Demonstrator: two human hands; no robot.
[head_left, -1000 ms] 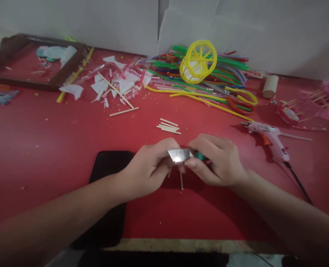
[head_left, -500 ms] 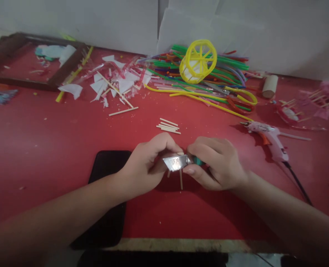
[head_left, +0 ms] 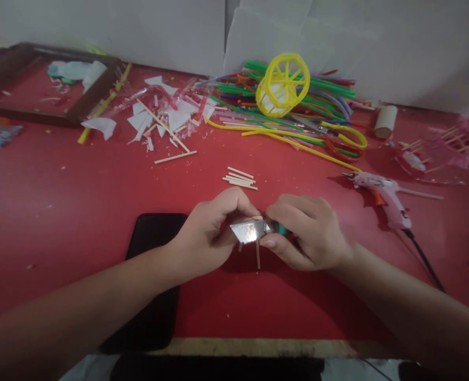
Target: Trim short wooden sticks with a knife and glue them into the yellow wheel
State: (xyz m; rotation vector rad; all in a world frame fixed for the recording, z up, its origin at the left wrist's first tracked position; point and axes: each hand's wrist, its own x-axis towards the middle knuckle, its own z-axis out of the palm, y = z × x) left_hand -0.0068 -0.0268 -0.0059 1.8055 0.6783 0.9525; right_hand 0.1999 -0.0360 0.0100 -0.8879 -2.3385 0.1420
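My right hand [head_left: 311, 230] is closed round the green handle of a cutter knife [head_left: 248, 232], whose wide metal blade points left. Close beside it, my left hand [head_left: 212, 233] is closed, its thumb and fingers pinching a thin wooden stick [head_left: 258, 256] behind the blade. The stick's lower end shows beneath the blade, and a second short stick end [head_left: 240, 247] pokes out under the left fingers. Where blade and wood meet is hidden. Just beyond my hands, several short cut sticks [head_left: 240, 180] lie in a small pile on the red tabletop [head_left: 79, 211].
A black phone [head_left: 155, 317] lies under my left forearm. On the right is a pink glue gun [head_left: 385, 196] with its cord. Pipe cleaners [head_left: 329, 87], a yellow wheel-shaped frame [head_left: 287, 79], scissors [head_left: 349, 143], paper scraps [head_left: 143, 121] and a brown frame [head_left: 31, 116] line the back.
The knife blade has shifted very slightly left and its glint has changed. Both hands otherwise keep the same hold and place.
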